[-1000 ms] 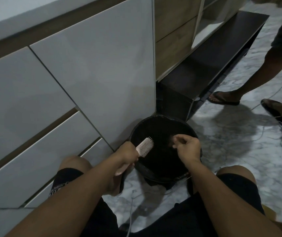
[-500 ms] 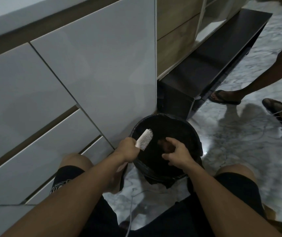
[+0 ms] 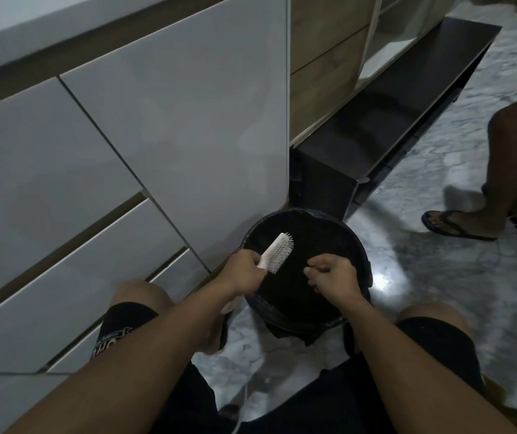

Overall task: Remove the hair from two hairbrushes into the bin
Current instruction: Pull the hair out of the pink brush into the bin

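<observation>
A round black bin [image 3: 356, 242] lined with a dark bag stands on the marble floor between my knees. My left hand [image 3: 244, 270] grips the handle of a pale pink hairbrush [image 3: 277, 252], whose head sticks up over the bin's left side with the bristles facing right. My right hand [image 3: 332, 277] hovers over the bin's right half, fingers curled and pinched together; whether hair is between them is too dark to tell. A second hairbrush is not in view.
White drawer fronts [image 3: 125, 170] rise on the left, right against the bin. A low black shelf [image 3: 392, 120] runs behind the bin. Another person's legs in sandals [image 3: 457, 223] stand on the floor at the right, near a cable.
My right hand has drawn back from the brush's bristles to the bin's right side and curled shut. The brush tilted up a little. The other person's legs stepped closer.
</observation>
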Tool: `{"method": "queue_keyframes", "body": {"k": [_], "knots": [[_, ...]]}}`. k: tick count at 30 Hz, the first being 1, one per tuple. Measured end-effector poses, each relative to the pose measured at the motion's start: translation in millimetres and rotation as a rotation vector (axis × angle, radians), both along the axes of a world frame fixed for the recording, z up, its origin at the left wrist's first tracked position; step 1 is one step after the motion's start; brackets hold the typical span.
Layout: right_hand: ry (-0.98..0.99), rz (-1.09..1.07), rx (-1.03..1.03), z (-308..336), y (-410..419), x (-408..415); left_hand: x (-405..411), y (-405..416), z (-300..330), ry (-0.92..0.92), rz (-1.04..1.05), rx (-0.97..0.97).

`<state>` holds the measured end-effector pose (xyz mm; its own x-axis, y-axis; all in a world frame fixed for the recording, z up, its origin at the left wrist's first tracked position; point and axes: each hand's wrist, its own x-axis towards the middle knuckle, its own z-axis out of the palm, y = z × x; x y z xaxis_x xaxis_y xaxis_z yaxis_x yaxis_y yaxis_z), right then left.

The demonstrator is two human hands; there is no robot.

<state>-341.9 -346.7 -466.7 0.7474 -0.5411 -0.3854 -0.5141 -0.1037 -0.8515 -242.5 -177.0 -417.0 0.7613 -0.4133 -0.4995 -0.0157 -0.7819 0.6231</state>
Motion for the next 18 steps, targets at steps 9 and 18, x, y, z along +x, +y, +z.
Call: {"method": "queue_keyframes", "body": {"k": [9, 18], "knots": [[-0.14, 0.122, -0.04, 7, 8, -1, -16, -15, 4, 0.181, -0.054, -0.079], [-0.196, 0.062, -0.095, 19, 6, 0, -16, -13, -1, 0.133, -0.078, -0.035]]}}
